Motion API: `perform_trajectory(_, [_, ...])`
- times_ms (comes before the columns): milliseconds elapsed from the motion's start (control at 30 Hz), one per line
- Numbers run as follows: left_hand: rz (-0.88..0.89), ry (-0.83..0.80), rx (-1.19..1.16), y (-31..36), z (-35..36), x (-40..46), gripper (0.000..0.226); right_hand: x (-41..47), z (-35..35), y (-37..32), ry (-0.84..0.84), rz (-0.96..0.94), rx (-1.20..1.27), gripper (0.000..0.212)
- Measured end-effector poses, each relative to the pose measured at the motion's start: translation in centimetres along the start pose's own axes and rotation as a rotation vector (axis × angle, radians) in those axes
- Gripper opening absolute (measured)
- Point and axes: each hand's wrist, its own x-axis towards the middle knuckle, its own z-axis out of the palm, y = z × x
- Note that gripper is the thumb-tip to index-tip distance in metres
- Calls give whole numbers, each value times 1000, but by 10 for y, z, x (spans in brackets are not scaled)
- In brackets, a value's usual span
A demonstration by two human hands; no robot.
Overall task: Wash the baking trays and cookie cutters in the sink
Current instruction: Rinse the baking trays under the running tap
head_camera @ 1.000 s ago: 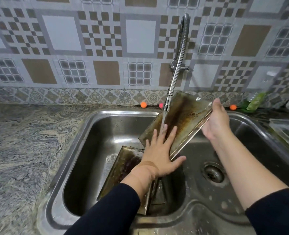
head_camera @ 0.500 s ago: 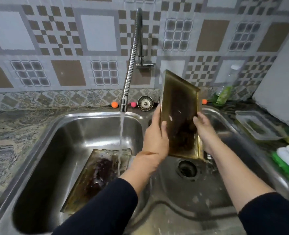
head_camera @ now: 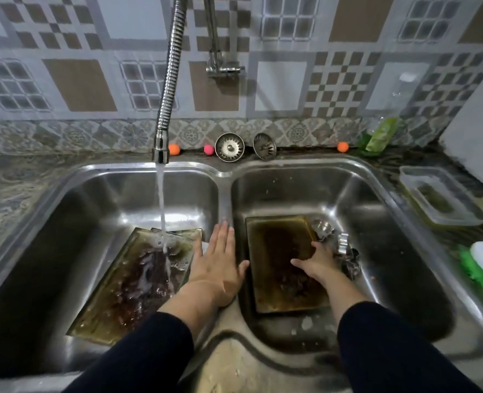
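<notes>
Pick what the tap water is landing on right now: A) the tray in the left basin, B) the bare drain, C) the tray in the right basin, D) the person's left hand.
A: the stream from the faucet falls onto the stained tray in the left basin, while the left hand sits beside it over the divider, clear of the stream.

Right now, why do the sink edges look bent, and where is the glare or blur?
Head view: the wide-angle lens bows the sink rim and wall tiles; glare streaks the steel basin wall; the running water and left hand look slightly soft; sleeves fall dark.
</notes>
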Motion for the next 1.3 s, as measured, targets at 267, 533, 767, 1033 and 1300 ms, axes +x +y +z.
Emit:
perform_trajectory(267, [-16, 6, -14, -2, 6, 6, 70, 17, 19, 17, -34, -22, -307, 98])
perform_trajectory(533, [3, 4, -12, -5, 7, 8, 71, -5, 10, -16, -75, 7, -450, 83])
perform_trajectory(767, [151, -46, -281, -34, 4, 1, 70, -96, 13, -107, 62, -379, -459, 54])
perform_trajectory(1033, [-254, -246, -320, -159, 40, -25, 62, -180, 124, -150, -270, -422, -294, 40])
perform_trajectory(1300, [-419, -327, -452, -230, 85, -38, 72, -166, 206, -153, -260, -84, -93, 51])
